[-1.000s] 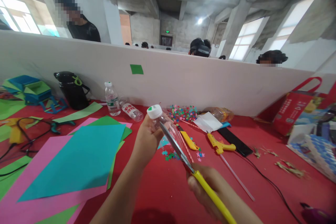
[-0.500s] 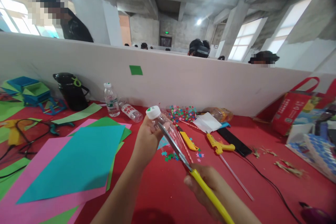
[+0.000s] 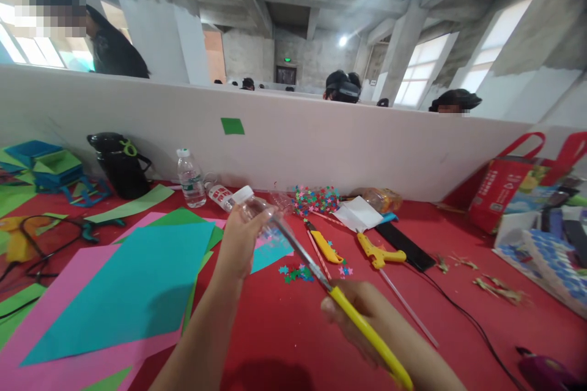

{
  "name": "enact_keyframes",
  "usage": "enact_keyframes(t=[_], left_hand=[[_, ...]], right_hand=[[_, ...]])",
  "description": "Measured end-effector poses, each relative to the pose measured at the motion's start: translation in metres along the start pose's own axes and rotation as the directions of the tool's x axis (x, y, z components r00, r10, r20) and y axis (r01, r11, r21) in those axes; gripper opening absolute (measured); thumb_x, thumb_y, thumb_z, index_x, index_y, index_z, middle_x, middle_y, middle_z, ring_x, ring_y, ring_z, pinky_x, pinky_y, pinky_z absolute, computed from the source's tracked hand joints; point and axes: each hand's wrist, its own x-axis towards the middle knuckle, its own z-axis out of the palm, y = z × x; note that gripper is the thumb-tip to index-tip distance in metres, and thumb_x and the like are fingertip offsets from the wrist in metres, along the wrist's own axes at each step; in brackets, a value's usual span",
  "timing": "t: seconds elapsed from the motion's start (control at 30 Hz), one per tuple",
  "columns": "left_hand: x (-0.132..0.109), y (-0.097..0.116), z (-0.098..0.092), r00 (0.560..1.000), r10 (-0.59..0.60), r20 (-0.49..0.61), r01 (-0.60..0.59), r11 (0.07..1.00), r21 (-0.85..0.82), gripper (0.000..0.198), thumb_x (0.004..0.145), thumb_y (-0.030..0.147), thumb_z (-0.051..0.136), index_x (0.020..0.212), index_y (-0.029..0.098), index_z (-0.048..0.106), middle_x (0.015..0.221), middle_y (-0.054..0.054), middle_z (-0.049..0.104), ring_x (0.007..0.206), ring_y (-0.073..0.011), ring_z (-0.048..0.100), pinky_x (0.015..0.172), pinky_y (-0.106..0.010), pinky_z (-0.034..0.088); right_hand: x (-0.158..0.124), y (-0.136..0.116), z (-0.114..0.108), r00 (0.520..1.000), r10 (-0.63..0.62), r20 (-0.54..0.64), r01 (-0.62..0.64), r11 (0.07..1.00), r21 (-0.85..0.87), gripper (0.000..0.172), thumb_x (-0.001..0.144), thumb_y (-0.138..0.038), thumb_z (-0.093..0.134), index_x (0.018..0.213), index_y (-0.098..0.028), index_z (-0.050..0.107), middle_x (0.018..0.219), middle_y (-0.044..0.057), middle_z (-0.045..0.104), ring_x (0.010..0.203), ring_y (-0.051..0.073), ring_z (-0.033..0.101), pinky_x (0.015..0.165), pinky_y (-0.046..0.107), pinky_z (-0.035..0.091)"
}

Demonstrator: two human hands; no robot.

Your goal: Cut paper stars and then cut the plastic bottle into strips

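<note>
Near the middle of the red table, my left hand point(image 3: 238, 241) is closed round a clear plastic bottle point(image 3: 257, 211) with a white cap, tilted with its cap toward the upper left. My right hand point(image 3: 355, 311) grips the yellow handles of a pair of scissors point(image 3: 302, 253). Their metal blades point up and left, the tips meeting or overlapping the bottle beside my left fingers; exact contact is unclear. Beneath the bottle lies a small blue sheet point(image 3: 273, 250). Star confetti point(image 3: 298, 273) and a yellow utility knife point(image 3: 326, 247) lie right of it.
Coloured paper point(image 3: 123, 287) covers the left side. A black flask point(image 3: 121, 165) and two bottles stand or lie by the white partition point(image 3: 293, 140). A yellow glue gun point(image 3: 380, 252), a phone and a red bag point(image 3: 507, 186) are at the right. People are beyond the partition.
My left hand and the bottle have moved left, and the bottle is tilted further. More of the blue sheet shows. The scissors remain in my right hand, and the view has shifted slightly.
</note>
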Motion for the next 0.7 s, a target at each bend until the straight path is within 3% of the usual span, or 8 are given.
enact_keyframes(t=[0.1, 0.23, 0.3, 0.47, 0.6, 0.7], left_hand=[[-0.004, -0.005, 0.003, 0.993, -0.050, 0.107, 0.053, 0.998, -0.029, 0.028, 0.067, 0.016, 0.076, 0.090, 0.018, 0.061, 0.086, -0.002, 0.067, 0.083, -0.0166, 0.066, 0.078, -0.030, 0.051], [-0.018, -0.014, 0.017, 0.949, -0.163, 0.269, 0.173, 0.985, -0.014, 0.029, 0.066, 0.016, 0.077, 0.090, 0.018, 0.063, 0.088, -0.002, 0.066, 0.084, -0.0164, 0.064, 0.080, -0.030, 0.052], [-0.026, -0.018, 0.026, 0.925, -0.220, 0.311, 0.238, 0.971, -0.021, 0.031, 0.066, 0.016, 0.078, 0.093, 0.019, 0.062, 0.089, -0.002, 0.065, 0.083, -0.0165, 0.064, 0.079, -0.031, 0.052], [-0.035, -0.016, 0.038, 0.904, -0.309, 0.296, 0.314, 0.949, 0.031, 0.046, 0.068, 0.018, 0.079, 0.106, 0.023, 0.053, 0.102, -0.004, 0.065, 0.099, -0.0228, 0.065, 0.080, -0.035, 0.054], [-0.033, -0.009, 0.032, 0.855, -0.338, 0.393, 0.323, 0.940, 0.106, 0.054, 0.060, 0.018, 0.082, 0.107, 0.021, 0.055, 0.108, -0.007, 0.067, 0.110, -0.0289, 0.062, 0.080, -0.034, 0.054], [-0.030, -0.009, 0.025, 0.829, -0.313, 0.464, 0.329, 0.943, 0.049, 0.054, 0.058, 0.021, 0.083, 0.106, 0.021, 0.060, 0.109, -0.007, 0.068, 0.111, -0.0303, 0.062, 0.084, -0.036, 0.054]], right_hand=[[0.006, 0.005, -0.002, 0.985, -0.016, -0.174, 0.030, 0.997, 0.078, 0.053, 0.080, -0.073, 0.056, 0.068, -0.023, 0.043, 0.045, -0.010, 0.036, 0.039, 0.009, 0.036, 0.040, 0.022, 0.024], [0.016, 0.001, -0.005, 0.941, 0.006, -0.339, 0.037, 0.992, 0.121, 0.051, 0.073, -0.068, 0.066, 0.065, -0.024, 0.039, 0.042, -0.011, 0.034, 0.035, 0.008, 0.034, 0.038, 0.022, 0.024], [0.018, -0.003, -0.008, 0.924, 0.010, -0.381, 0.040, 0.992, 0.123, 0.049, 0.072, -0.065, 0.067, 0.065, -0.024, 0.040, 0.044, -0.011, 0.036, 0.035, 0.009, 0.036, 0.038, 0.022, 0.025], [0.024, -0.003, -0.015, 0.884, -0.005, -0.468, 0.057, 0.994, 0.096, 0.049, 0.069, -0.060, 0.072, 0.063, -0.024, 0.039, 0.049, -0.010, 0.036, 0.039, 0.009, 0.037, 0.038, 0.023, 0.026], [0.026, -0.001, -0.018, 0.864, -0.018, -0.503, 0.076, 0.993, 0.096, 0.048, 0.068, -0.058, 0.072, 0.062, -0.024, 0.038, 0.052, -0.009, 0.037, 0.043, 0.010, 0.037, 0.040, 0.023, 0.026], [0.026, -0.001, -0.018, 0.844, -0.046, -0.534, 0.098, 0.993, 0.070, 0.047, 0.068, -0.052, 0.074, 0.061, -0.024, 0.038, 0.054, -0.008, 0.036, 0.048, 0.010, 0.033, 0.043, 0.022, 0.024]])
